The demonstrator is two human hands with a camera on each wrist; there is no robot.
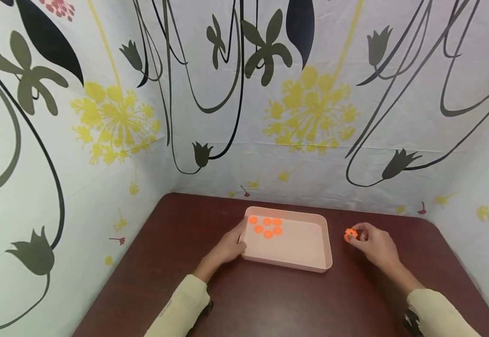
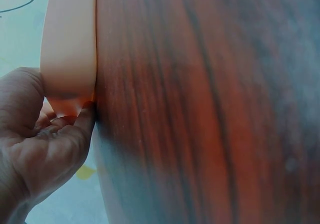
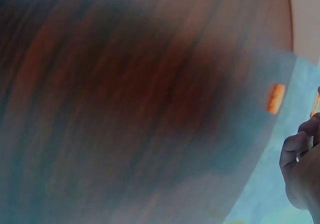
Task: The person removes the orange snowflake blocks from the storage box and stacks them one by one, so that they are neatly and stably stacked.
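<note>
A shallow pale-pink tray (image 1: 303, 241) lies on the table, with several orange round pieces (image 1: 267, 222) in its left half. My left hand (image 1: 229, 244) grips the tray's left side, thumb near the front corner; the left wrist view shows the fingers curled beneath the tray wall (image 2: 70, 44). To the right of the tray, my right hand (image 1: 377, 244) pinches a small orange flower-shaped piece (image 1: 351, 231) between thumb and fingers. Another orange piece (image 3: 275, 98) rests on the table near that hand in the right wrist view.
The dark red-brown wooden table (image 1: 270, 299) has rounded back corners. Pale cloth with printed flowers (image 1: 312, 112) hangs behind it and along both sides, close to the table's back edge.
</note>
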